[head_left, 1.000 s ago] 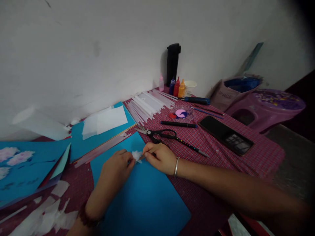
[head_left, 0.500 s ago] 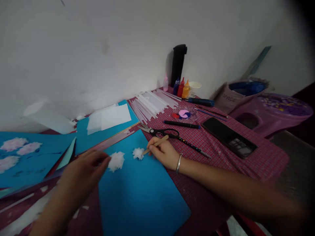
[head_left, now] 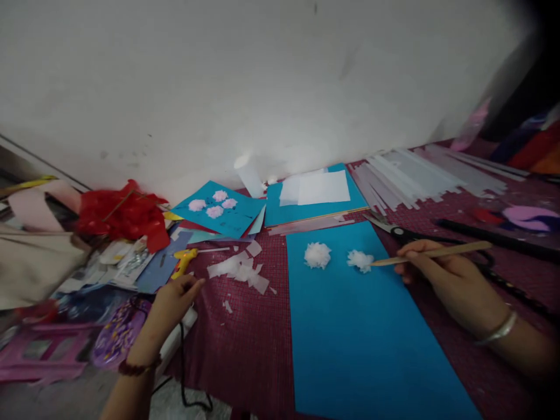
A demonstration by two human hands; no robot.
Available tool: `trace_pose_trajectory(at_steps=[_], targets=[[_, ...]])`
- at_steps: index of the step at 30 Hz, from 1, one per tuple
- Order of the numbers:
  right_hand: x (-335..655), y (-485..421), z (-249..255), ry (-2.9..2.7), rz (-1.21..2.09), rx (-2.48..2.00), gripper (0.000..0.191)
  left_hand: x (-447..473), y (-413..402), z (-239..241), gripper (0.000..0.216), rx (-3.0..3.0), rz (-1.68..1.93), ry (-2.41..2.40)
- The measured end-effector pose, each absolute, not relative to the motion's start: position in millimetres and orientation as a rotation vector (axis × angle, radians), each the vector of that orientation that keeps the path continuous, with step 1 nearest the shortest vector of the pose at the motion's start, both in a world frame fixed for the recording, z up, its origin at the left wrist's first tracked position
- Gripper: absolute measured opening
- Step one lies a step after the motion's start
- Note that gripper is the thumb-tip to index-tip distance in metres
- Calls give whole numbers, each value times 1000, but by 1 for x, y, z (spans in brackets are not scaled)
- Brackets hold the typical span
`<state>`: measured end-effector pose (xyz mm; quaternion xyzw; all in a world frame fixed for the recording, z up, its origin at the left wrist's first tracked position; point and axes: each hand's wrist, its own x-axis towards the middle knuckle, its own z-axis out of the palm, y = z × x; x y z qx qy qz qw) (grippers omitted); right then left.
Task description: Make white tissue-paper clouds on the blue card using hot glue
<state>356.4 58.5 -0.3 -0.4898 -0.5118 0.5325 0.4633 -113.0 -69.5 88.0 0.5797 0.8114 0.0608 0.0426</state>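
My right hand [head_left: 441,280] is closed on a tapered wooden stick [head_left: 455,249]. The stick's pointed tip meets the edge of a small white paper flower [head_left: 360,261] on a blue sheet [head_left: 350,338]. A fuller white paper flower [head_left: 317,255] sits to its left on the same sheet. Off to the left, my left hand [head_left: 177,297] is loosely curved, thumb and fingers apart. It is just in front of a yellow glue gun [head_left: 184,259], whose lower part is hidden by the hand. White paper scraps [head_left: 240,269] lie right of that hand.
Scissors [head_left: 396,232] and white paper strips [head_left: 406,175] lie at the right. Behind are a blue sheet with pink flowers [head_left: 214,221] and white sheets [head_left: 324,186] on blue paper. Red plastic [head_left: 122,213] and a white power strip [head_left: 175,344] with black cable are at left.
The view has swung left, bringing the glue gun and scraps into sight. My left hand has moved left from the fuller flower to the glue gun. My right hand still holds the stick at the small flower.
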Motion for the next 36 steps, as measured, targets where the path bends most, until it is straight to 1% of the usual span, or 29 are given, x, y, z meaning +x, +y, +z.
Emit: trace_pose_trajectory(at_steps=[3, 5, 9, 15, 18, 21, 23, 26, 29, 33, 36], targets=[[356, 57, 0, -1264, 1291, -1214, 39, -99, -68, 72, 23, 1957, 204, 2377], [357, 57, -1, -1269, 1288, -1222, 37, -89, -64, 63, 21, 2078, 214, 2305], [357, 57, -3, -1296, 1279, -1226, 31, -76, -53, 54, 20, 2237, 232, 2179], [355, 57, -2, -1310, 1285, -1212, 30, -63, -30, 50, 20, 2310, 314, 2109], [355, 57, 1, -1302, 1296, -1214, 28, -60, -14, 46, 28, 2367, 301, 2057], [355, 56, 2, -1311, 1298, -1197, 27, -61, -1, 43, 22, 2371, 311, 2044], [355, 57, 3, -1322, 1289, -1184, 28, -62, 4, 45, 19, 2351, 368, 2077], [353, 57, 4, -1305, 1270, -1174, 27, -58, 5, 54, 20, 2321, 488, 2111], [348, 53, 7, -1285, 1237, -1151, 26, -41, 3, 68, 20, 2168, 602, 2095], [340, 47, 8, -1335, 1292, -1063, 19, -2, 15, 79, 23, 1986, 605, 2030], [338, 47, 5, -1376, 1319, -1051, 12, 39, 37, 79, 23, 2017, 582, 1824]])
